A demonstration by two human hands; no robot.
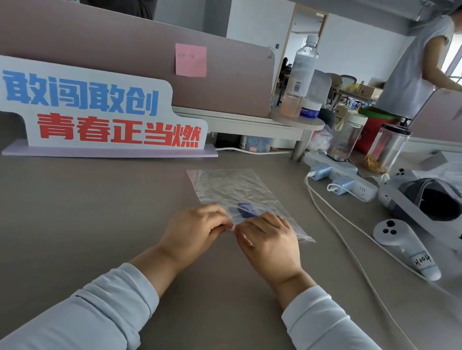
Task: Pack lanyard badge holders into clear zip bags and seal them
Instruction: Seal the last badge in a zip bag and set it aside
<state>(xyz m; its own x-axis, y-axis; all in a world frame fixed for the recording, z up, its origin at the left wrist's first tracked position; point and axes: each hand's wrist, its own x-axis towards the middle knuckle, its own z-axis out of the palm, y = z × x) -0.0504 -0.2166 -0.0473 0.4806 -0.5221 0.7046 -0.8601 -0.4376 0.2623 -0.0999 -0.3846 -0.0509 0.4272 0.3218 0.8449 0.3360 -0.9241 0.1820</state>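
A clear, crinkled zip bag (236,189) lies flat on the grey desk in the middle of the view. Something dark blue, the lanyard badge holder (244,209), shows through the plastic near the bag's near edge. My left hand (194,230) and my right hand (269,242) meet at that near edge, fingertips pinching the bag's strip close together. Most of the badge holder is hidden behind my fingers.
A white sign with blue and red characters (90,111) stands behind the bag on the left. A white cable (346,224), a power strip (338,174), a headset (432,205) and a controller (404,246) lie at the right. Bottles (299,79) stand at the back. Two people stand beyond the dividers.
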